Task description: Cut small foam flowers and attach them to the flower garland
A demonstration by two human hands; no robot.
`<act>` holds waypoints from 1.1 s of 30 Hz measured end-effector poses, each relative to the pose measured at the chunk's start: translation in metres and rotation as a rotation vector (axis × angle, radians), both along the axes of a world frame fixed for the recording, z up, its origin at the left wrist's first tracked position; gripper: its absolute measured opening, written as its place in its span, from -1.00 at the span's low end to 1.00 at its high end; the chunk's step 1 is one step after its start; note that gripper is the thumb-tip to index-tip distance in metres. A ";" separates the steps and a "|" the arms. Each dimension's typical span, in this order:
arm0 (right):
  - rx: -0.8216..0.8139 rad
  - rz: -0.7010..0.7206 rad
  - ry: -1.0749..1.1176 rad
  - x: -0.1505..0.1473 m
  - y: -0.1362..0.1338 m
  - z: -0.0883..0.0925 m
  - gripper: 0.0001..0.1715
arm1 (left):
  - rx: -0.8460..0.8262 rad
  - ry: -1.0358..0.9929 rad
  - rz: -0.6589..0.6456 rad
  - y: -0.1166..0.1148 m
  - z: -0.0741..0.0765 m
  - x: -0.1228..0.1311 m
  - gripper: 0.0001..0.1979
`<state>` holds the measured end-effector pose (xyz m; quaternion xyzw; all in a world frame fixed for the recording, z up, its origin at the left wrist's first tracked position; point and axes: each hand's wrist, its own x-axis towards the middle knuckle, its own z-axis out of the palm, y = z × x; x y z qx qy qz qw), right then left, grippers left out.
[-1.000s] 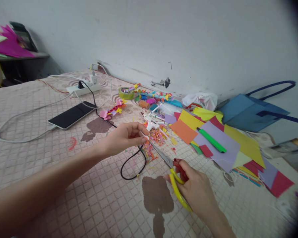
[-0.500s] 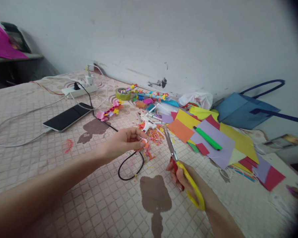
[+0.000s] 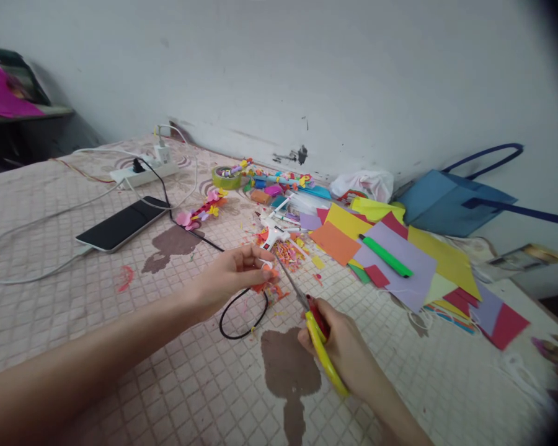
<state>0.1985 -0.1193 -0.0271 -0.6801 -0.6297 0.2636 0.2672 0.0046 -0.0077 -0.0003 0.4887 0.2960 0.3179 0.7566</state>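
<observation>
A checked pinkish cover (image 3: 121, 347) with brown patches fills the lower part of the view and bears everything else. At its far right edge, against the wall, lies a blue bag (image 3: 451, 201). Just in front of the bag is a fan of coloured paper sheets (image 3: 441, 257) in yellow, purple, orange and red, with a green marker (image 3: 385, 256) lying across the purple one. A phone (image 3: 121, 224) lies face up well to the left, a white cord at its near end.

The left hand (image 3: 227, 279) reaches in from the lower left. Its thumb and fingers are pinched on a small orange paper piece (image 3: 265, 286), held just above the cover. The right hand (image 3: 348, 350) comes up from the bottom edge, its fingers closed through the red and yellow handles of the scissors (image 3: 307, 310). The blades point up and left, and their tips meet the orange piece right at the left fingertips (whether the blades are parted is too fine to tell).

A loop of black cable (image 3: 242, 316) lies under and between the two hands. Just beyond the left hand are a white glue gun (image 3: 274, 232) and a heap of paper scraps (image 3: 288, 253).
</observation>
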 end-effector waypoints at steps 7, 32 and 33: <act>0.061 -0.055 -0.359 0.002 -0.001 0.004 -0.70 | -0.064 -0.137 0.061 0.000 0.001 0.002 -0.70; 0.021 -0.051 -0.388 0.008 -0.001 0.006 -0.72 | -0.058 -0.152 0.040 0.003 -0.004 0.001 -0.71; 0.017 -0.051 -0.383 0.008 -0.001 0.006 -0.72 | -0.058 -0.154 0.042 0.003 -0.004 0.001 -0.71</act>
